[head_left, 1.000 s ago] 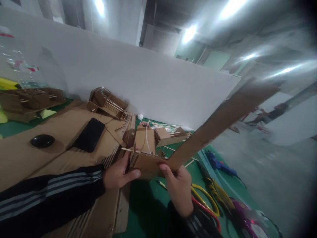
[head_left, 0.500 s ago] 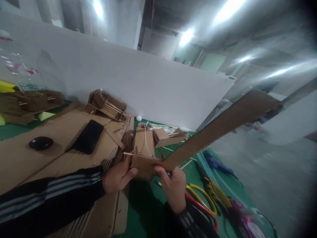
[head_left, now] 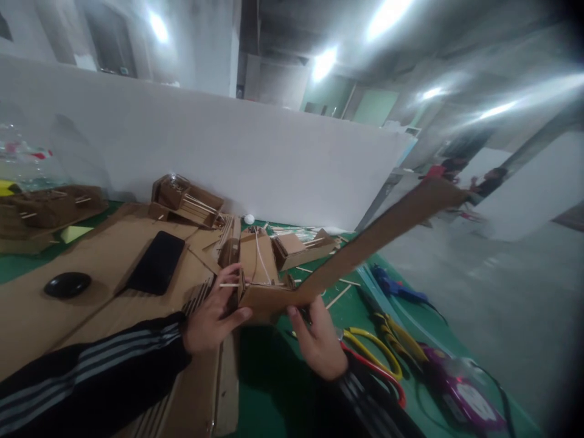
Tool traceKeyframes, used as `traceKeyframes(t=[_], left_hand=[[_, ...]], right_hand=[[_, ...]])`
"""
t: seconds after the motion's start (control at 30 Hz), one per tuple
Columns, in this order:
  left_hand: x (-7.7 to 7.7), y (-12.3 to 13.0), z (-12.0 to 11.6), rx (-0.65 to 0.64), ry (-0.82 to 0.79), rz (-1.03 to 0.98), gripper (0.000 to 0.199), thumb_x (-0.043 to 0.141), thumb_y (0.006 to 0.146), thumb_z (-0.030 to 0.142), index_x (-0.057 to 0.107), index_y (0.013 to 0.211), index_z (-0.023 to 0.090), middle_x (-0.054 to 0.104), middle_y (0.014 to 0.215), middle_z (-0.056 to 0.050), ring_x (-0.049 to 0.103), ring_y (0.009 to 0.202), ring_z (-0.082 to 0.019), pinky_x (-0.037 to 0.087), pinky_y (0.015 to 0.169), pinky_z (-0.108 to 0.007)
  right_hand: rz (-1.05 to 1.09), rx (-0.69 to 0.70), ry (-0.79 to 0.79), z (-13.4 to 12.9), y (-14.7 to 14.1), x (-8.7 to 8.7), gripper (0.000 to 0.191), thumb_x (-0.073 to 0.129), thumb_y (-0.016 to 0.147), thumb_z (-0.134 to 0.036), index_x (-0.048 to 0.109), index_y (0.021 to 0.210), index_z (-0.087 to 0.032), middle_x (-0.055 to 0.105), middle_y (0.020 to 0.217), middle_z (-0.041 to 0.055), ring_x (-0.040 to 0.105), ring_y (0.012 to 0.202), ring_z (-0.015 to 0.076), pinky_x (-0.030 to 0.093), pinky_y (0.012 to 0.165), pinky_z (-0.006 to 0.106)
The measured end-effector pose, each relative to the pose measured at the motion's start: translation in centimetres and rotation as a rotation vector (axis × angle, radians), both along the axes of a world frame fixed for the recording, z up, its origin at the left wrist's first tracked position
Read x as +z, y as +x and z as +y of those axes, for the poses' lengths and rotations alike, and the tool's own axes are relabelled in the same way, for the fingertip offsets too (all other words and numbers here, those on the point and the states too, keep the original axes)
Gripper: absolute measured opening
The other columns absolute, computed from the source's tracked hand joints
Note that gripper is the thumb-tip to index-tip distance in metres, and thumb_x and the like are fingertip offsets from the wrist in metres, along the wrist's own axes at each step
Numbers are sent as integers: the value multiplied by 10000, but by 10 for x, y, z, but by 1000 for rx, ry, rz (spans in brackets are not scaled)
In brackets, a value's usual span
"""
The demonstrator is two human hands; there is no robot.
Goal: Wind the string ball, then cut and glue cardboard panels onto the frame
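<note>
- Head view, the only one: a folded cardboard body [head_left: 267,297] with a long cardboard strip [head_left: 378,237] rising rightward sits at centre, held between two bare hands above the table.
- Right hand [head_left: 319,340]: closed at the body's lower right, under the strip's base, thumb in front, other fingertips hidden.
- Left hand [head_left: 212,319]: half open around the body's left end, near a protruding thin stick [head_left: 229,285]; how firmly it grips, I cannot tell.
- Handling well, in my judgement: support the strip near its base, since its length could lever the joint loose, and keep pressure off the stick.
- Surface: green table [head_left: 269,377] below the body; left of it, cardboard sheets [head_left: 109,237] bearing a dark, flat slab [head_left: 157,261]; right of it, yellow-and-red-handled pliers [head_left: 365,362] and a purple device [head_left: 465,392].
- Room: behind the body, a white partition [head_left: 274,158]; beyond, bright ceiling lights [head_left: 325,64] and, far right, blurred people.
</note>
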State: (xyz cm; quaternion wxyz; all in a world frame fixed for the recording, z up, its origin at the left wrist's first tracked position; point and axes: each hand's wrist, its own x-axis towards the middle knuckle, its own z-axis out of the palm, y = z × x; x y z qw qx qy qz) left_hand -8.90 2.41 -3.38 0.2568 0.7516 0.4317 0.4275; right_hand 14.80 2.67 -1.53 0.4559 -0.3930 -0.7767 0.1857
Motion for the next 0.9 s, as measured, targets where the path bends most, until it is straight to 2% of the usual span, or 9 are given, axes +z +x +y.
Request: traceKeyframes(t=[0.1, 0.2, 0.37, 0.43, 0.53, 0.67, 0.77, 0.9], left_hand=[[0, -2, 3, -74, -11, -97, 395, 586, 903, 313, 508, 1267, 182, 473, 1375, -141, 417, 1335, -285, 306, 1149, -470], [2, -1, 4, -126, -58, -191, 359, 632, 872, 300, 544, 1196, 175, 511, 1290, -128, 472, 1278, -284, 356, 1115, -462], [7, 1, 4, -123, -282, -316, 557, 702, 809, 266, 449, 1303, 212, 486, 1321, -113, 553, 1171, -250, 459, 1024, -421], [10, 3, 5, -123, -333, -312, 483, 713, 791, 257, 501, 1221, 199, 468, 1329, -111, 556, 1153, -244, 489, 978, -378], [14, 6, 3, -95, -357, -281, 362, 707, 773, 237, 512, 1075, 194, 555, 1133, -60, 595, 1015, -200, 519, 867, -314], [19, 11, -10, 9, -288, -153, 301, 696, 768, 258, 462, 951, 213, 574, 896, 10, 600, 833, -157, 508, 743, -264], [20, 13, -22, 57, -211, -13, 275, 690, 751, 273, 459, 890, 218, 559, 784, 30, 571, 699, -146, 478, 633, -250], [13, 11, -29, 74, 70, 133, 231, 673, 730, 231, 484, 862, 220, 587, 731, 30, 564, 637, -149, 453, 605, -256]], right_hand=[[81, 25, -52, 0, -1, -1, 168, 468, 977, -261, 479, 1137, -212, 630, 1016, 77, 630, 944, 211, 524, 813, 314], [106, 18, -72, 1, -1, -1, 43, 474, 980, -259, 497, 997, -227, 627, 880, 35, 628, 800, 183, 513, 703, 272], [101, 6, -77, 2, 0, 1, 43, 490, 973, -249, 525, 956, -230, 623, 828, 19, 616, 753, 174, 489, 689, 266], [101, 14, -82, 2, 1, 1, 47, 484, 974, -247, 526, 962, -231, 623, 832, 22, 617, 754, 176, 491, 690, 270], [99, 40, -96, 2, 2, 0, 67, 467, 977, -244, 528, 1001, -230, 620, 871, 35, 627, 803, 190, 508, 733, 290], [143, 119, -146, 3, 2, -3, 185, 445, 979, -233, 497, 1157, -230, 609, 1018, 69, 616, 953, 214, 512, 881, 346], [148, 119, -97, 3, 2, -6, 204, 443, 960, -187, 485, 1153, -238, 590, 1020, 60, 608, 927, 200, 520, 862, 331], [103, 98, -29, 2, 1, -10, 237, 488, 902, -132, 509, 1114, -235, 588, 1039, 55, 593, 975, 204, 500, 896, 333]])
